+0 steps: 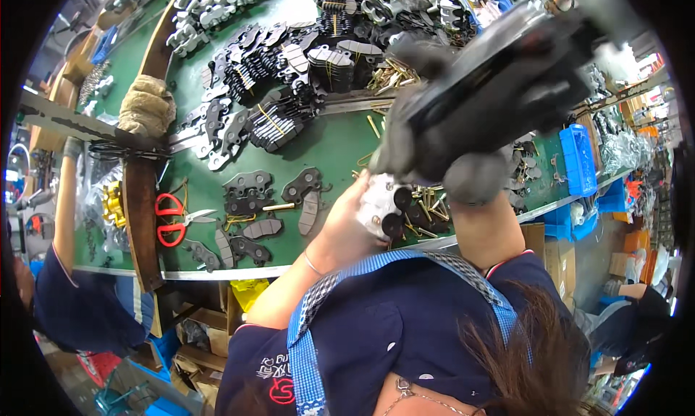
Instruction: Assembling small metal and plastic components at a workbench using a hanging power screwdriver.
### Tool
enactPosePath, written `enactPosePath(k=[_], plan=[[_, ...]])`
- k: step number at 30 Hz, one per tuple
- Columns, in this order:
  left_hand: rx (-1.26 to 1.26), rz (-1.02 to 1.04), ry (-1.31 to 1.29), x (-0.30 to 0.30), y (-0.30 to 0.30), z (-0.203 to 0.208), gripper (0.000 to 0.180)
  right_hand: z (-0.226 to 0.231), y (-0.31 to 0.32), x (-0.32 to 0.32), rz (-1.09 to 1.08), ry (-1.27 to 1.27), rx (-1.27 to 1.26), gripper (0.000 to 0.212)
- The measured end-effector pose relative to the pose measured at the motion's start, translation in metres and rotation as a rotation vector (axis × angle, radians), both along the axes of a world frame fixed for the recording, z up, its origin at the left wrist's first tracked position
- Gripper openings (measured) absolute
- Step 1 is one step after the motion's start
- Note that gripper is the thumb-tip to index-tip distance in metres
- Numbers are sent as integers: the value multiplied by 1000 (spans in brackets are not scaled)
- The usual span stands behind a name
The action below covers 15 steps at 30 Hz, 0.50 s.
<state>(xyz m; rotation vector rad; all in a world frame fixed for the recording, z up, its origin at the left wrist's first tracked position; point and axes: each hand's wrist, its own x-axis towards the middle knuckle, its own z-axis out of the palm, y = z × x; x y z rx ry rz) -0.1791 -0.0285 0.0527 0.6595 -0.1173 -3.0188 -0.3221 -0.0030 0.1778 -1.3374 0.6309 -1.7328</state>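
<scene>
My left hand [342, 231] is closed round a silver metal brake caliper [374, 204] with two round black pistons on its right face. A large dark object [499, 90], blurred and close to the view, covers the space above and right of the caliper. My right forearm [486, 231] runs up behind it; the fingers of that hand are hidden or smeared, so what they hold cannot be made out. Brass-coloured pins [433, 204] lie just right of the caliper. Left of my left hand are loose dark brake pads [250, 191] on the green table [329, 137].
Red-handled scissors [172, 220] lie by a wooden divider [141, 199]. Stacked brake pads [275, 119] and metal parts [210, 14] fill the table's far side. A blue bin [577, 159] stands at right. A co-worker's arm [66, 206] reaches in at far left.
</scene>
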Motion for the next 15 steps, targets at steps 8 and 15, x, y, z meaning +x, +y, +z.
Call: enactPosePath(k=[8,15], plan=[[-298,72,-130,7,-12,12,40,1,-6,18,98,-225,-162,87],[-306,96,-106,9,-10,11,43,-10,-3,27,-5,-173,43,81]])
